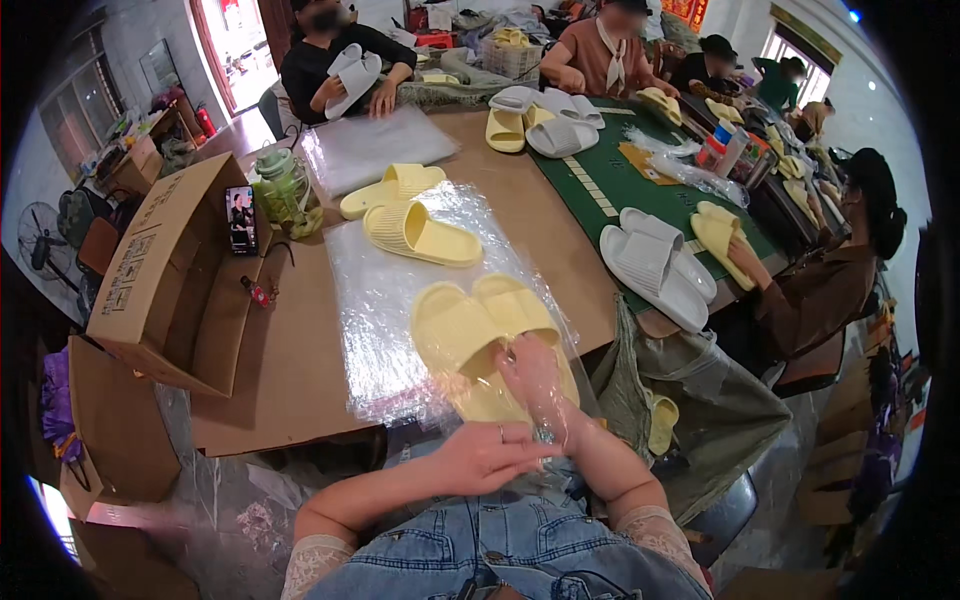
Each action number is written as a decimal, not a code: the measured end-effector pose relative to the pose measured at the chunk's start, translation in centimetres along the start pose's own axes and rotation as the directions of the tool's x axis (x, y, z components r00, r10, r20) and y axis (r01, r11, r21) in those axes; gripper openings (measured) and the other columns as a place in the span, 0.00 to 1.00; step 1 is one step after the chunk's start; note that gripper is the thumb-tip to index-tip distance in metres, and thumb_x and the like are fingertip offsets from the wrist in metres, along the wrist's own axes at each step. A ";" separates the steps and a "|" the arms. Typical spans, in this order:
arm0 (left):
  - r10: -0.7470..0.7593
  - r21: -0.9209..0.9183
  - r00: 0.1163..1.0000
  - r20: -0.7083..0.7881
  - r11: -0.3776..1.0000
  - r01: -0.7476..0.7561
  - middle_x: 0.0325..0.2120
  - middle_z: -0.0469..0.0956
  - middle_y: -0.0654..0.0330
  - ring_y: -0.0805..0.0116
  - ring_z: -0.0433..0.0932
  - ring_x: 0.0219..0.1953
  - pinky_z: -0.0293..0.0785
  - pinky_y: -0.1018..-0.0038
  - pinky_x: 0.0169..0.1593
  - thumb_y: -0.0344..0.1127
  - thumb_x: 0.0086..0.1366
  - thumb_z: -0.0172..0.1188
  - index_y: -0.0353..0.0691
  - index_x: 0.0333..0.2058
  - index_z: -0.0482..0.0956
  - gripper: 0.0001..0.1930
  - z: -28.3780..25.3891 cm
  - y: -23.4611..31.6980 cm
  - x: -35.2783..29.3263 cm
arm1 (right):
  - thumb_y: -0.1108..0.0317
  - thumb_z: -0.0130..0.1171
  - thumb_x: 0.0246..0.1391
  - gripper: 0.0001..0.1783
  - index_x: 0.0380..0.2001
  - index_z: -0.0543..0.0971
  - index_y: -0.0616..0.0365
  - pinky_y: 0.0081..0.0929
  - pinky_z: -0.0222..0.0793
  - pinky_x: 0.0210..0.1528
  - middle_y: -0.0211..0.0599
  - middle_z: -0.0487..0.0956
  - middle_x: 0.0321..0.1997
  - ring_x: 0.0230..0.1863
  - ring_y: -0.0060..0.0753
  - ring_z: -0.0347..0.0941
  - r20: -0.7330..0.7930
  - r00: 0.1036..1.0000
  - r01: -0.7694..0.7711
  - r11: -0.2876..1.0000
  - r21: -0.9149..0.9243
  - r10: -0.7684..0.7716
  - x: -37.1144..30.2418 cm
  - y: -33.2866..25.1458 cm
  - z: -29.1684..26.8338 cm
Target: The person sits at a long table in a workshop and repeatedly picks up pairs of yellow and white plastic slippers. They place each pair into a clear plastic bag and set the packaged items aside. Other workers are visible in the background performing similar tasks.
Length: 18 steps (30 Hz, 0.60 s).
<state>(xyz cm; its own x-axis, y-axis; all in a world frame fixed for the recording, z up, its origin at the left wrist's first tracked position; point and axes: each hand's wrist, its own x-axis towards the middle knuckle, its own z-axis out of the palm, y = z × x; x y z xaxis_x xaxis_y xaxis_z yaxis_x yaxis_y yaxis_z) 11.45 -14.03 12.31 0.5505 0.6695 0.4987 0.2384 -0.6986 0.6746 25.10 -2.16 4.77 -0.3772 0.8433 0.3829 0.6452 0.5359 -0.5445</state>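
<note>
A pair of pale yellow slide slippers lies in front of me inside a clear plastic bag, toes pointing away. My right hand reaches into the bag, its fingers curled at the foot opening of the right slipper. Near the bag's close edge, my left hand has its fingers pressed together on the thin film. Beneath the slippers spreads a stack of clear plastic bags. Another yellow slipper rests on the stack's far part, with its mate just behind it.
An open cardboard box stands at the left, holding a phone beside a glass jar. More bags lie farther back. White slippers sit at the green mat's edge. Several people work around the table.
</note>
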 end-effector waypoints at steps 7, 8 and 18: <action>-0.015 0.146 0.995 0.098 0.989 0.001 0.27 0.74 0.59 0.61 0.77 0.28 0.74 0.68 0.31 0.36 0.63 0.65 0.46 0.53 0.81 0.18 -1.1 0.3 0.1 | 0.57 0.60 0.59 0.17 0.28 0.76 0.63 0.51 0.71 0.36 0.54 0.76 0.31 0.33 0.60 0.75 -0.075 0.992 -0.106 0.994 -0.031 0.104 3.4 1.3 2.7; -0.069 0.164 0.988 0.137 0.985 0.046 0.28 0.74 0.59 0.61 0.77 0.29 0.75 0.68 0.33 0.37 0.63 0.65 0.46 0.53 0.81 0.18 -1.7 0.0 0.3 | 0.57 0.60 0.58 0.17 0.29 0.77 0.64 0.50 0.71 0.40 0.55 0.76 0.35 0.37 0.60 0.75 -0.017 0.986 -0.168 0.985 -0.043 0.168 3.8 1.5 3.1; -0.108 0.640 0.969 -0.222 0.734 0.229 0.65 0.64 0.50 0.47 0.63 0.66 0.61 0.55 0.67 0.51 0.56 0.70 0.49 0.61 0.73 0.35 -6.4 -9.9 1.8 | 0.56 0.62 0.55 0.17 0.36 0.76 0.60 0.53 0.72 0.45 0.52 0.77 0.42 0.43 0.60 0.76 0.138 0.935 -0.317 0.944 -0.090 0.327 4.5 1.2 3.0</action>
<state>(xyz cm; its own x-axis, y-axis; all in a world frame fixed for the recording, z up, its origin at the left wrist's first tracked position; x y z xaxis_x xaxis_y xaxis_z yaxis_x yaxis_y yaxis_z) 4.95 -4.30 10.02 0.3298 0.7803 0.5314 0.8128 -0.5210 0.2606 22.14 2.44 3.60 -0.2336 0.9693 0.0767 0.7885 0.2350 -0.5684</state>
